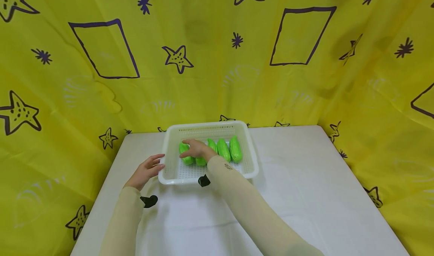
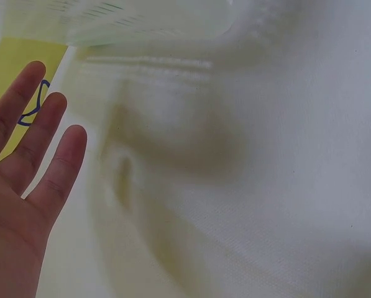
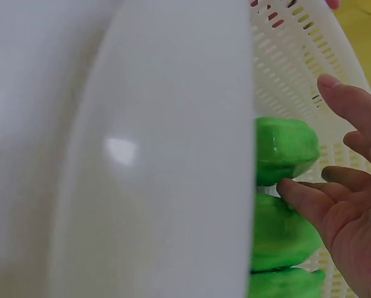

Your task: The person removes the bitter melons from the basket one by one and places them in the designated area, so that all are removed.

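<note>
A white plastic basket with slotted walls holds several green, cucumber-like vegetables. My right hand reaches into it over the left part of the row, fingers spread beside the leftmost vegetable. In the right wrist view, a fingertip of the right hand is at the gap between that vegetable and its neighbour; whether it presses there I cannot tell. Outside the basket's left wall is my left hand, fingers extended close to the rim. The left wrist view shows nothing in the left hand.
The basket stands near the back of a white-covered table. Yellow curtains with dark star drawings rise behind the table and along both sides. Dark wrist-worn pieces sit below each hand, near the basket's front left corner.
</note>
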`<state>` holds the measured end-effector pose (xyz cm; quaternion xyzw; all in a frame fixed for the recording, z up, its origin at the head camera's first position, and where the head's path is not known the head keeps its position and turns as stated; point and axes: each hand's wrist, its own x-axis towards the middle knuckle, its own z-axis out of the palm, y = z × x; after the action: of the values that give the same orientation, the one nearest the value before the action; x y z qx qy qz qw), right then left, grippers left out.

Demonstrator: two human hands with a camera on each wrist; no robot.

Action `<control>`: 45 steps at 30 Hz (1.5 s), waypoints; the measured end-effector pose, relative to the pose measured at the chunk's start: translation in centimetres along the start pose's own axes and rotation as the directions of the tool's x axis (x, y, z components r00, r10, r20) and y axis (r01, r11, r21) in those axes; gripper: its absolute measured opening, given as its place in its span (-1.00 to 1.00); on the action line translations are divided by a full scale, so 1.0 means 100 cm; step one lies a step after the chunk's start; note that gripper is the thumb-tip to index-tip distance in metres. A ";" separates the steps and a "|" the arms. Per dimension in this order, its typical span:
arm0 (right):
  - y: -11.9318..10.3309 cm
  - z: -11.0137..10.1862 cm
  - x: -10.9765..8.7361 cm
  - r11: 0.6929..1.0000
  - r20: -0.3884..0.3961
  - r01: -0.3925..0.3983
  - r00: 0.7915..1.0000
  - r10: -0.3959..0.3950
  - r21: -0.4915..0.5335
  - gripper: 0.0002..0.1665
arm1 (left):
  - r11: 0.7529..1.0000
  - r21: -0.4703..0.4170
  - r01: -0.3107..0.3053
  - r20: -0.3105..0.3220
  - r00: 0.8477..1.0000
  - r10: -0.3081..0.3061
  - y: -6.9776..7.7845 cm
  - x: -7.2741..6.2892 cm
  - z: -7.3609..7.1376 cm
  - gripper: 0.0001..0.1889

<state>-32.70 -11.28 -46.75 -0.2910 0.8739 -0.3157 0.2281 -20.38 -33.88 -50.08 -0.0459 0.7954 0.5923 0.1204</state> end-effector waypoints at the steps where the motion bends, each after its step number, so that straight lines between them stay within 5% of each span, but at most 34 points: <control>1: -0.001 0.000 0.000 1.000 0.002 0.002 1.000 -0.002 -0.003 -0.15 | 1.000 -0.004 -0.002 0.001 1.000 0.002 0.000 0.000 0.000 -0.35; 25: -0.007 0.015 0.006 0.986 0.051 -0.061 0.997 0.054 0.155 -0.19 | 1.000 -0.019 -0.021 0.002 1.000 0.021 -0.005 0.003 -0.002 -0.35; 45: -0.008 0.024 0.003 0.906 0.060 -0.171 0.985 0.160 0.388 -0.21 | 0.999 -0.029 -0.039 0.008 0.999 0.040 -0.006 0.004 -0.003 -0.36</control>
<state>-31.24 -12.97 -47.92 -0.1687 0.8115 -0.4595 0.3192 -20.67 -34.28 -50.67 -0.0293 0.7868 0.6063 0.1114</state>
